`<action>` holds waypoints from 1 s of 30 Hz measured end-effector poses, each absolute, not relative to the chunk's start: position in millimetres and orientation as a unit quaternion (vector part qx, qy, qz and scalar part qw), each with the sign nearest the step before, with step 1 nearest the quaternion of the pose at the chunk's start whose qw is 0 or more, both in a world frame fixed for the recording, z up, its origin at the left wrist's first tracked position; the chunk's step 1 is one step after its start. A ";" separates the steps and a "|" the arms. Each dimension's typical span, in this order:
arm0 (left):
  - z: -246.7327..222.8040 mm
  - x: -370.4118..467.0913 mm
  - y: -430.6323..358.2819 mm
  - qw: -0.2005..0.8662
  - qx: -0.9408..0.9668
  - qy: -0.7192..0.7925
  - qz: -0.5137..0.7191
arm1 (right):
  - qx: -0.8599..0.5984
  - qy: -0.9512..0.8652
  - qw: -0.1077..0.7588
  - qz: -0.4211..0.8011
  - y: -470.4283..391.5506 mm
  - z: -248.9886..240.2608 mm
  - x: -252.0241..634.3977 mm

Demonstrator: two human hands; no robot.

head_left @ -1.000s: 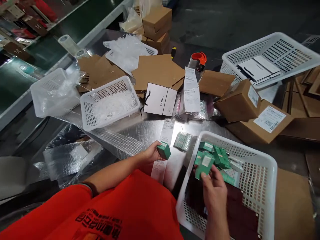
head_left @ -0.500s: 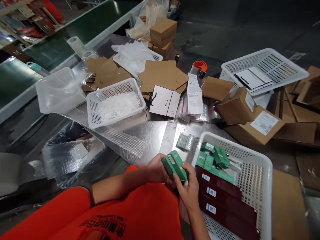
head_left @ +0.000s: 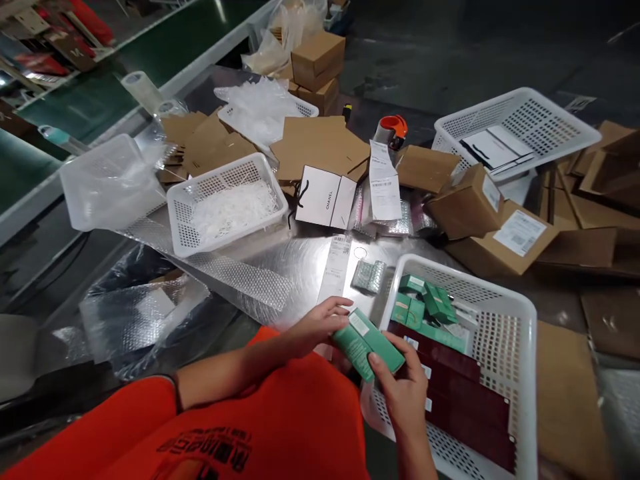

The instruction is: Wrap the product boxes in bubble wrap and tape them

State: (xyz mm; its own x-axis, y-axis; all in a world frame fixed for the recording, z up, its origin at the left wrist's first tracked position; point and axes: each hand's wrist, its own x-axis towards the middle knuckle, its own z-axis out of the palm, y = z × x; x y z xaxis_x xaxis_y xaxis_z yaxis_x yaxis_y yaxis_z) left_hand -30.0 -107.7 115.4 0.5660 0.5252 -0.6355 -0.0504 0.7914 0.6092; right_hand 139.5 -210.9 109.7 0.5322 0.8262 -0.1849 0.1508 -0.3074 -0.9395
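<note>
A small green box (head_left: 367, 343) with a white label and pale print is tilted in front of my body. My right hand (head_left: 407, 383) grips its right end, thumb on the near face. At the box's upper left end is my left hand (head_left: 320, 323), fingers stretched out and apart; whether it touches the box is unclear. Close to my right hand stands a white perforated basket (head_left: 530, 373), holding several green boxes (head_left: 440, 303) and dark maroon boxes (head_left: 465, 400) with white labels. A bubble-wrapped green item (head_left: 369, 275) lies on the metal table (head_left: 300, 287) beyond my hands.
Beyond are a white CHANEL bag (head_left: 325, 198), a paper label strip (head_left: 384, 187), an orange tape dispenser (head_left: 395, 127) and a basket of white shredded filler (head_left: 230, 210). Cardboard boxes (head_left: 520, 237) pile up at right. Bubble wrap (head_left: 240, 277) trails off the table's left edge.
The green box has turned so its printed face shows, and it has shifted slightly right and down. My left hand's fingers have loosened and straightened; my right hand has moved right with the box.
</note>
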 end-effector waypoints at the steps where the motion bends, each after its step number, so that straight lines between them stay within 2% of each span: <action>1: 118.8 -30.6 -107.3 0.836 0.287 0.433 0.177 | -0.726 -0.341 0.481 0.354 -211.3 110.6 139.3; 13: 128.8 -21.5 -112.2 0.811 0.297 0.456 0.213 | -0.704 -0.317 0.507 0.383 -203.5 115.9 134.8; 23: 104.2 -21.4 -111.7 0.792 0.282 0.500 0.206 | -0.751 -0.253 0.425 0.437 -198.2 102.6 126.6; 27: 80.6 -22.0 -98.2 0.803 0.319 0.484 0.140 | -0.780 -0.202 0.413 0.423 -193.6 95.6 129.0; 30: 52.7 -21.0 -72.5 0.688 0.489 0.531 0.075 | -0.797 -0.180 0.384 0.430 -194.2 87.6 140.0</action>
